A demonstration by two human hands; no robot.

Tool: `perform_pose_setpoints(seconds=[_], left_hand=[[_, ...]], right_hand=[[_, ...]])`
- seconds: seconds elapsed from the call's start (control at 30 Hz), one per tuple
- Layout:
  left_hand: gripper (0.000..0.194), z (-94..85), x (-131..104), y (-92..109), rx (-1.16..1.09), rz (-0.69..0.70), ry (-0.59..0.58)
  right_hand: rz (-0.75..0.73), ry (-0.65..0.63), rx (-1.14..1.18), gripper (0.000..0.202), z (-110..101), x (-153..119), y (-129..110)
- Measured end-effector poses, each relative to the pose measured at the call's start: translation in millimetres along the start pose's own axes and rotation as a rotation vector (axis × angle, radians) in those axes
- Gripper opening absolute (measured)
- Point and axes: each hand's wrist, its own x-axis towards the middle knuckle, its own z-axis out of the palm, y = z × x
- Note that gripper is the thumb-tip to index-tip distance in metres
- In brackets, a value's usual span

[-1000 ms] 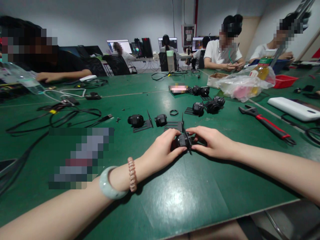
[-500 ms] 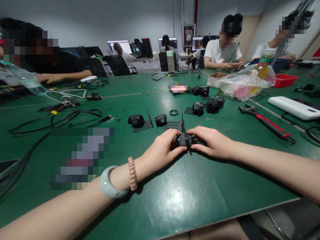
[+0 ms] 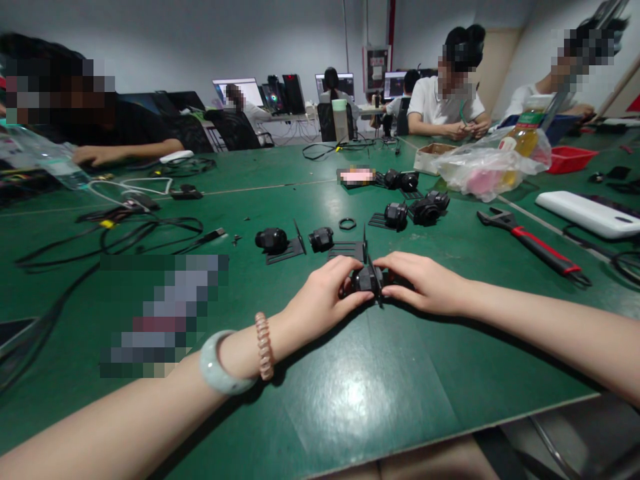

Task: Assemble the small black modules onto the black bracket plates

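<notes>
Between my two hands is a small black camera module [image 3: 367,279] with a thin upright black plate on its right side. My left hand [image 3: 333,287] grips its left end between thumb and fingers. From the right, my right hand [image 3: 415,283] pinches the part beside the plate, and its fingers partly hide that side. Just beyond lies a slotted black bracket [image 3: 347,251]. Further left are a black camera module without a bracket [image 3: 321,238] and one on a bracket [image 3: 273,240]. A black ring [image 3: 347,224] lies behind them.
To the right lie an adjustable wrench [image 3: 537,250] with red-black handles and a white power bank [image 3: 587,215]. More black modules [image 3: 429,209] sit farther back, near a plastic bag [image 3: 493,170]. Black cables [image 3: 145,237] spread at left. Other people sit around the green table [image 3: 360,400].
Both hands stay on the camera module in almost the same pose. The whole view has shifted very slightly; nothing else has visibly moved.
</notes>
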Motion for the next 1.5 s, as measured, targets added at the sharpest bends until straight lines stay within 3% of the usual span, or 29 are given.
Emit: perform_pose_setpoints(seconds=[0.53,1.5], left_hand=[[0.023,1.3,-1.3,0.8,0.022,0.019,0.006],[0.026,4.6,-4.9,2.2,0.097,0.136,0.028]], right_hand=[[0.017,0.013,0.020,0.042,0.7,-0.4,0.4],[0.049,-0.032,0.052,0.027,2.1,3.4,-0.5]])
